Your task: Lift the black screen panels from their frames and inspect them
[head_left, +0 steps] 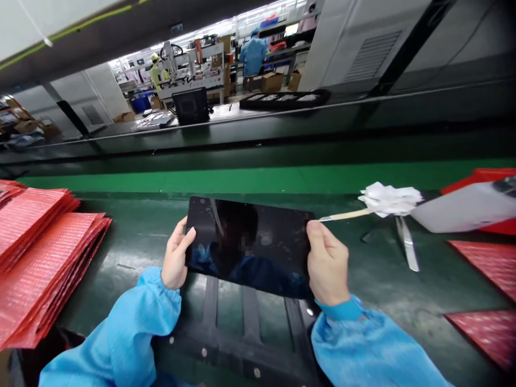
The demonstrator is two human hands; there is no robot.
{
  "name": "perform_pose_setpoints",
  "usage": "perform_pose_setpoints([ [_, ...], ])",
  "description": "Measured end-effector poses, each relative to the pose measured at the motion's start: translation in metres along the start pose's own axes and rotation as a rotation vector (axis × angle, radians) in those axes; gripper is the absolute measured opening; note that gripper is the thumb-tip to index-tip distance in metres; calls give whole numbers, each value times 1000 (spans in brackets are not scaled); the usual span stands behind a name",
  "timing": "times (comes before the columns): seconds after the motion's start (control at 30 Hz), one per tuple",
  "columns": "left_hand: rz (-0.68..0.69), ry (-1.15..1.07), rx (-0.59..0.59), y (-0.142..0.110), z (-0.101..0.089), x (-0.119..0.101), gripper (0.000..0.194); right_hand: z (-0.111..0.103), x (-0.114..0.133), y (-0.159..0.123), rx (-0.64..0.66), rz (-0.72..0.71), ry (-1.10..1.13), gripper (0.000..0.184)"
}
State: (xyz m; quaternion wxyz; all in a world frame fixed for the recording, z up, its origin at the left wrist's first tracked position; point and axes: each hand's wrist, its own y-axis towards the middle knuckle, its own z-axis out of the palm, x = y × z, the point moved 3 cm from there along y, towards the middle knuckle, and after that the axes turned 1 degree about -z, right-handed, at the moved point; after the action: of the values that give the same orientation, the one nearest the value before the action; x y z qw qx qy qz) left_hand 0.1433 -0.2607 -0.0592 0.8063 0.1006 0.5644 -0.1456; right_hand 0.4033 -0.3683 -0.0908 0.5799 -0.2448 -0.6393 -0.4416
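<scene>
A black glossy screen panel (pixel 278 242) is held up in front of me, tilted so that it mirrors a blue sleeve and a dark shape. My left hand (pixel 177 255) is closed on its left edge, thumb on the front face. At the opposite edge, my right hand (pixel 328 260) grips it near the upper corner. Smudges and spots show on the glass. Below the panel lies a black slatted frame (pixel 229 341) with round light dots, partly covered by the panel and my sleeves.
Red bubble bags (pixel 52 247) are stacked at left, with more red bubble sheets (pixel 484 333) at right. Crumpled white tissue (pixel 389 199), a wooden-handled blade (pixel 350 214) and metal tweezers (pixel 408 244) lie right of the panel. A white bottle (pixel 463 207) lies beyond; a green strip (pixel 242 183) crosses behind.
</scene>
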Motion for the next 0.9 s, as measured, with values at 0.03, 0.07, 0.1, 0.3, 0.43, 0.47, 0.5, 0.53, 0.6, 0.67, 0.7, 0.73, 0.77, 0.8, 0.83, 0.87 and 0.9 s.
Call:
perform_pose_setpoints([
  [0.03, 2, -4, 1, 0, 0, 0, 47, 0, 1, 0, -5, -9, -6, 38],
  [0.07, 6, -10, 3, 0, 1, 0, 47, 0, 1, 0, -8, -15, -9, 38],
  [0.1, 11, -18, 4, 0, 1, -1, 47, 0, 0, 0, -6, -17, -6, 38],
  [0.3, 18, -43, -1, 0, 0, -1, 46, -1, -7, -1, 18, 13, 26, 42],
  [0.43, -14, -60, -18, 1, -4, -1, 49, 0, -3, -3, 45, 55, 30, 49],
  [0.47, -18, -67, -23, 1, -5, -1, 49, 1, -1, -4, 48, 69, 41, 52],
  [0.5, -19, -72, -31, 2, -7, -1, 49, 2, 1, -5, 57, 84, 57, 55],
  [0.53, -16, -77, -41, 3, -8, -1, 48, 3, 3, -6, 70, 98, 76, 58],
  [0.6, -4, -89, -60, 4, -11, -2, 46, 5, 7, -8, 110, 119, 106, 61],
  [0.67, 9, -99, -70, 6, -13, -4, 45, 6, 11, -10, 164, 136, 112, 60],
  [0.7, 16, -103, -73, 6, -14, -5, 45, 6, 12, -12, 191, 147, 111, 58],
  [0.73, 22, -105, -76, 7, -14, -6, 45, 7, 13, -13, 214, 163, 109, 57],
  [0.77, 26, -105, -78, 7, -14, -6, 45, 7, 14, -14, 229, 180, 104, 57],
  [0.8, 31, -103, -79, 7, -13, -7, 46, 6, 15, -15, 231, 190, 93, 56],
  [0.83, 35, -102, -79, 7, -13, -8, 46, 5, 15, -16, 222, 188, 76, 55],
  [0.87, 38, -102, -76, 7, -12, -8, 46, 5, 16, -16, 211, 174, 51, 54],
  [0.9, 40, -103, -72, 7, -12, -8, 46, 4, 18, -16, 197, 149, 20, 53],
])
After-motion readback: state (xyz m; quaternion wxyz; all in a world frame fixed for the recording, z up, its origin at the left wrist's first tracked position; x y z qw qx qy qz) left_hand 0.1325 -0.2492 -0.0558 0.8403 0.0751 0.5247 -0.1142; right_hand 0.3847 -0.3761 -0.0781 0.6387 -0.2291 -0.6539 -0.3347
